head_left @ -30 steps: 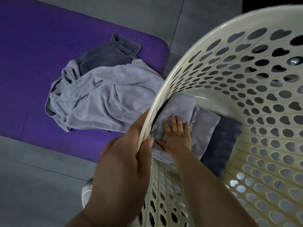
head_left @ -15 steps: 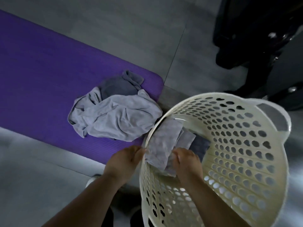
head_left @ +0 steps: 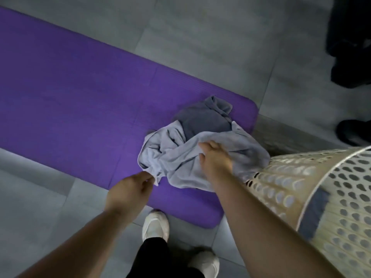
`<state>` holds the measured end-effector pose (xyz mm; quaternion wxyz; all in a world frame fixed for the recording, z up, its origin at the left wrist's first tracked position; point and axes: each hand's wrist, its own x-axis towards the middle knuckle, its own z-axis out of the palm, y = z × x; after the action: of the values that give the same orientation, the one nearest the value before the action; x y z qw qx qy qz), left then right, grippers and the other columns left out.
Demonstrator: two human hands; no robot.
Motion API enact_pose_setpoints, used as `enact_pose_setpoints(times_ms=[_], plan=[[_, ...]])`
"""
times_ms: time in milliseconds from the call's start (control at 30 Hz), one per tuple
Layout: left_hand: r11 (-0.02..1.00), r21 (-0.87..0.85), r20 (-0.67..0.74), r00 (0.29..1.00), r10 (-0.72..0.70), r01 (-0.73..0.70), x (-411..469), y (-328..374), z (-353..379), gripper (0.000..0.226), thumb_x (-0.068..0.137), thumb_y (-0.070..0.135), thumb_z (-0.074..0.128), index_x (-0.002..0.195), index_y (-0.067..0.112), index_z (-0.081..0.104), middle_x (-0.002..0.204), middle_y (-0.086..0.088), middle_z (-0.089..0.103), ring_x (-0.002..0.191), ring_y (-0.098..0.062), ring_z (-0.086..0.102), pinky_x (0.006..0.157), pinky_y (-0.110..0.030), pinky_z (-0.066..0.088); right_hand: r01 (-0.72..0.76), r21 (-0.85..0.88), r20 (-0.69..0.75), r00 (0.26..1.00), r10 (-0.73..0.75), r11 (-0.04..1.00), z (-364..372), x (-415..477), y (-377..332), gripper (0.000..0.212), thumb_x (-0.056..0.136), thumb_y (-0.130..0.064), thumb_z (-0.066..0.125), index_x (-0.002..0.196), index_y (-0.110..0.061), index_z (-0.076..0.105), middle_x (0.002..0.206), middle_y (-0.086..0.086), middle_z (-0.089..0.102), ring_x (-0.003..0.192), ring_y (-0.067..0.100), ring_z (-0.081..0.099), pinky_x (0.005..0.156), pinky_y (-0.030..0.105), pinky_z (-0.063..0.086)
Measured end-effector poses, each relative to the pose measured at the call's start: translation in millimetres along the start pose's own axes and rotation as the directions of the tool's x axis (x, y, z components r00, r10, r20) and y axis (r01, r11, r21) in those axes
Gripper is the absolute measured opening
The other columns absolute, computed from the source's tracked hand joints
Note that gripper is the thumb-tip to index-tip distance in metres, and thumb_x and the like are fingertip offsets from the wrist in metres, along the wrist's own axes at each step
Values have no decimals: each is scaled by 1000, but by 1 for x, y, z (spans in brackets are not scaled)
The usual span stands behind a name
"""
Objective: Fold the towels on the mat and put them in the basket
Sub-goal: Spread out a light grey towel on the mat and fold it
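Looking down from head height at a purple mat [head_left: 70, 87] lying on a grey tiled floor [head_left: 200, 37]. Just off the mat's near edge stand the person's two white shoes [head_left: 155, 225] below black trouser legs [head_left: 152, 255]. Beside the mat's right end, near the camera, is a cream plastic basket [head_left: 291, 177] with holes all over its wall. A dark folded towel [head_left: 317, 209] shows through the holes.

Over the mat's near edge, the left hand [head_left: 128, 190] has its thumb and fingertips closed on the nearest corner of a crumpled light grey towel [head_left: 176, 155]. This towel lies in a heap on the mat's right end. The right hand [head_left: 215, 159] rests on top of the heap. Motion blur hides whether its fingers grasp the cloth.

Behind the heap, towards the mat's far edge, a darker grey towel [head_left: 202, 119] lies bunched and touching the light one. Past the mat's right end, blurred black shapes [head_left: 351, 47] stand on the floor.
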<state>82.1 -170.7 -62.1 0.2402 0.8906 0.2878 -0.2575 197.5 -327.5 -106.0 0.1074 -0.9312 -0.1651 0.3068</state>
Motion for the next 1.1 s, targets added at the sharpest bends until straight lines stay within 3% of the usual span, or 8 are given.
enact_pose_setpoints(times_ms=[100, 167, 300, 533, 633, 800, 1000, 1100], plan=[[990, 137, 56, 998, -43, 35, 21, -38, 15, 25, 95, 29, 37, 107, 23, 58, 110, -6, 65, 103, -28, 58, 68, -26, 34, -2, -262, 123, 992, 35, 965, 23, 50, 6, 57, 97, -13, 31, 147, -21, 6, 156, -1, 4, 143, 24, 2, 115, 36, 9], [970, 238, 145, 986, -82, 46, 24, -56, 22, 27, 96, 31, 33, 109, 26, 57, 114, -3, 63, 106, -25, 57, 74, -25, 39, 35, -418, 165, 986, 38, 908, 33, 70, 4, 60, 96, -15, 32, 147, -21, 2, 156, 1, 9, 143, 26, 2, 116, 41, 3], [955, 292, 288, 948, -134, 46, 11, -77, 27, 28, 96, 36, 32, 109, 30, 57, 115, 2, 62, 105, -20, 57, 78, -22, 41, 65, -522, 175, 984, 32, 850, 29, 68, 1, 36, 95, -19, 36, 130, -19, 44, 134, 4, 48, 129, 25, 32, 112, 38, 13], [987, -109, 245, 966, -88, 117, -34, -50, -38, 22, 93, 30, 43, 73, 37, 46, 93, 3, 65, 92, -20, 60, 68, -23, 37, -54, 103, 105, 994, 43, 993, -59, -18, -26, 17, 89, -17, 52, 98, -11, 65, 110, 1, 54, 109, 20, 49, 89, 24, 33], [922, -379, 150, 988, -27, 83, -59, -13, -87, 13, 92, 20, 48, 94, 27, 60, 100, 5, 68, 97, -15, 62, 77, -23, 42, -117, 378, 167, 984, 57, 918, -127, -73, -54, 26, 88, -12, 55, 69, -29, 53, 73, -6, 54, 75, 9, 56, 64, 13, 40], [678, -720, -50, 985, 162, -149, -112, 54, -183, 26, 86, 8, 53, 93, 33, 57, 78, 26, 63, 73, 23, 53, 72, 4, 37, -78, 703, 92, 996, 17, 707, -251, -163, -97, 28, 86, 5, 51, 68, -15, 56, 55, -12, 53, 49, -7, 46, 51, 6, 36], [587, -685, -231, 893, 385, -430, -188, 117, -297, 44, 89, 6, 53, 126, 27, 42, 113, 18, 48, 104, 5, 47, 80, 5, 33, 171, 809, -108, 984, -145, 562, -381, -257, -149, 5, 68, -12, 57, 64, -14, 56, 53, -10, 50, 53, 1, 44, 53, 15, 35], [531, -695, -232, 850, 473, -485, -231, 144, -336, 21, 80, 20, 58, 97, 31, 56, 86, 26, 61, 77, 16, 53, 69, -6, 41, 290, 763, -196, 956, -220, 578, -417, -299, -164, 18, 79, -6, 58, 64, -14, 52, 48, -10, 50, 50, -3, 43, 52, 13, 34]])
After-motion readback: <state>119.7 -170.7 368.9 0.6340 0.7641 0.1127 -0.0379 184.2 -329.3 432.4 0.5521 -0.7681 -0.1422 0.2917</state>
